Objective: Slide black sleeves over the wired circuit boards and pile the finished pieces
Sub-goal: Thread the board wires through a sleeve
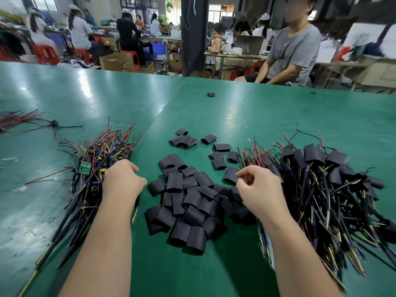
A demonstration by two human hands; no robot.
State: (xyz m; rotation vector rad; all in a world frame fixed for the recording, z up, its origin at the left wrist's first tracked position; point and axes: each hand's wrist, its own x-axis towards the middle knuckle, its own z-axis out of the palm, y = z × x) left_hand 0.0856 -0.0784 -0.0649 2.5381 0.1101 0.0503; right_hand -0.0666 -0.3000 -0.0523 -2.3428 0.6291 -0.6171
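The left hand (123,179) is curling over the edge of the wired circuit boards (96,168) heaped just left of it, can't tell if it's gripping any. Loose black sleeves (188,202) are lying on the bench (257,116) between the hands. The right hand (260,186) is hovering clenched, empty, finished pieces (321,179) piled just right of it.

Only 2 bare forearms (107,232) show, ending in a bare left hand (123,179) and right hand (259,186).
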